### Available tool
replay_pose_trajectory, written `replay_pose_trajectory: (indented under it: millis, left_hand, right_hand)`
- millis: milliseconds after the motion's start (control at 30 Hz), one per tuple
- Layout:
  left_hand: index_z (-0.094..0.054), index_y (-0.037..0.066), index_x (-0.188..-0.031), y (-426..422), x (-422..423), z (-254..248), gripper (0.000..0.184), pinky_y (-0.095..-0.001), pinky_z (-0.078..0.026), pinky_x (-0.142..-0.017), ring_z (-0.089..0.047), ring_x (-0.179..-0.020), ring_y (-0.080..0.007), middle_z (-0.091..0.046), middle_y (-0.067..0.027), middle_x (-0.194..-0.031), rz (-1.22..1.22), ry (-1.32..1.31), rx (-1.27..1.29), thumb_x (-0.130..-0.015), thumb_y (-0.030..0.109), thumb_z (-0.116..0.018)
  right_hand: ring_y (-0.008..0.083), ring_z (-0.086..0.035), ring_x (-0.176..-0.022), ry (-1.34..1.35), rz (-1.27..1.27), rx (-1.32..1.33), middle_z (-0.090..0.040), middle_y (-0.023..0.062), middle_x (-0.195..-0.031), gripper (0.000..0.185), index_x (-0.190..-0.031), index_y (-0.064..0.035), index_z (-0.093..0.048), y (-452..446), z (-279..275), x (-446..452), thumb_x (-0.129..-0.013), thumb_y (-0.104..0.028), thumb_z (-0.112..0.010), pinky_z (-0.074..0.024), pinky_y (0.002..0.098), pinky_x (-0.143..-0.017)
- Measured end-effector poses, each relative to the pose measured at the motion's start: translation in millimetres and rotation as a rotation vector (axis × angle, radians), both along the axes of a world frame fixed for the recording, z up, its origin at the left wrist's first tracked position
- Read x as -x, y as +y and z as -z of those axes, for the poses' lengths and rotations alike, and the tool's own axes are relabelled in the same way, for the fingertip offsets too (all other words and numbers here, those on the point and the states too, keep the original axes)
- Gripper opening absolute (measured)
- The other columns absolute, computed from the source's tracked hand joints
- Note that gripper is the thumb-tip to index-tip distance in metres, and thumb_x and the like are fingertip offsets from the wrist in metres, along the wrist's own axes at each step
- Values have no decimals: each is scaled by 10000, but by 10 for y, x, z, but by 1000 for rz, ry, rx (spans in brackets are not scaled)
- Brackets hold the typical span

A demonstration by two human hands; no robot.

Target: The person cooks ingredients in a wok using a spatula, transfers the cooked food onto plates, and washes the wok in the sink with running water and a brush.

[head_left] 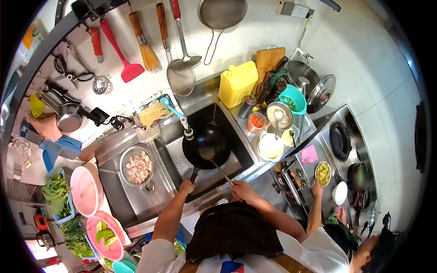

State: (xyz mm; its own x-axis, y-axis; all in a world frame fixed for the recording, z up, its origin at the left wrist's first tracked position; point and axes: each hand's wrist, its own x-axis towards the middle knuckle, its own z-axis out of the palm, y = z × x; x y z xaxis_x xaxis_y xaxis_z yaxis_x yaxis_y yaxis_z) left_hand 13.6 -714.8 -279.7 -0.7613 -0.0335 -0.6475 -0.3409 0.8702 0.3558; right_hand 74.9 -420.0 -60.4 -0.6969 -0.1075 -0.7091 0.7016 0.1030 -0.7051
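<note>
Clamped on: L hand [185, 185] has its fingers closed round the wok handle [195, 174], R hand [244, 191] has the long ladle [222, 170] gripped by its shaft, fingers together. Wok [218, 144] sits over the R basin [173, 159], ladle's head down inside, tap [188, 133] just beside the rim; can't tell if water's running, or how much liquid's in the wok. Progress, ASAP version: wok work looks under way, approx. mid-job, w/ both hands committed and nothing set aside as finished. Over in the L basin [116, 191], meat pieces [139, 168] are cut up & sitting in a metal bowl [122, 166], none seen in the wok; they look raw, so no cooking done there, AFAICT. Prep that's done: chopped greens [287, 103] in a teal bowl [299, 98], orange-red bits [257, 120] in a small tub. Prep that's not: green peppers [105, 233] look uncut in the pink basket [119, 245], leafy veg [55, 191] nearby looks whole too. Meanwhile a co-worker's hand [317, 187] is at a bowl of yellowish food [323, 174], well apart, off to the R.
</note>
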Motion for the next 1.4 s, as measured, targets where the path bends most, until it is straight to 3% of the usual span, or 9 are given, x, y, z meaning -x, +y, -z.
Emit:
replay_pose_trajectory:
  millis: [233, 500, 600, 800, 1033, 1067, 1133, 1267, 1400]
  left_hand:
    - [-576, -3, -845, 306, 1447, -1985, 150, -384, -517, -735, -653, -789, -367, -631, -181, -789, -23, 891, -561, -828, -93, -457]
    - [-606, -20, -953, 733, 2047, -2367, 282, -333, -511, -754, -643, -855, -281, -643, -141, -951, 56, 836, -628, -753, -128, -438]
    - [-584, 22, -781, 585, 1611, -1615, 172, -253, -455, -581, -557, -646, -102, -580, -16, -706, -545, 777, -803, -872, -40, -452]
    - [-540, -30, -1104, 718, 1760, -355, 231, -362, -595, -700, -686, -832, -274, -662, -160, -1024, -1293, 18, -1002, -910, -13, -417]
    - [-616, -4, -1108, 364, 1402, 518, 261, -377, -556, -665, -694, -840, -251, -687, -158, -1033, -927, 328, -714, -983, 174, -474]
    - [-661, 30, -1068, 353, 1267, -98, 277, -396, -528, -653, -669, -764, -241, -679, -141, -1051, -612, 92, -210, -997, 229, -481]
    - [-657, 40, -1123, 175, 651, 718, 335, -417, -515, -674, -654, -753, -303, -665, -169, -1080, -395, 111, -42, -1000, 290, -471]
    - [-641, 15, -1212, 123, -314, 1516, 570, -463, -466, -945, -596, -1157, -408, -634, -260, -1215, -522, -120, -247, -773, 372, -713]
    - [-645, -34, -1075, 123, -138, 612, 456, -437, -515, -784, -664, -921, -356, -690, -191, -963, -303, -267, -332, -750, 267, -753]
  right_hand:
    - [164, -494, -437, 71, -133, -51, -512, 57, -562, 305, -819, 24, -584, 5, 583, 517, -940, -255, -593, -374, 339, -404]
    - [200, -504, -468, -82, -272, -3, -525, 84, -615, 239, -952, -8, -554, -236, 1257, 1082, -965, -245, -580, -375, 374, -416]
    - [136, -461, -452, -202, -247, 6, -480, 19, -623, 207, -928, -67, -540, -310, 1198, 1217, -972, -266, -568, -341, 308, -382]
    - [129, -463, -474, -301, -202, 80, -503, 16, -652, 205, -990, -91, -537, -335, 1277, 1203, -980, -295, -548, -335, 307, -387]
    - [139, -452, -527, -445, -52, 197, -522, 35, -709, 208, -1090, -86, -533, -264, 1026, 1313, -1007, -274, -499, -341, 317, -434]
    - [130, -446, -521, -444, -51, 196, -520, 28, -699, 188, -1056, -100, -532, -274, 1003, 1326, -1001, -278, -509, -340, 305, -431]
    - [123, -441, -520, -442, -44, 200, -518, 23, -691, 158, -1011, -114, -531, -326, 951, 1353, -993, -270, -523, -341, 292, -433]
    - [126, -439, -531, -540, 103, 285, -521, 35, -697, 116, -956, -97, -521, -307, 856, 1289, -974, -210, -540, -349, 283, -449]
    - [142, -451, -541, -703, 365, 409, -521, 42, -697, 114, -919, -22, -554, 54, 887, 1374, -952, -130, -558, -379, 290, -481]
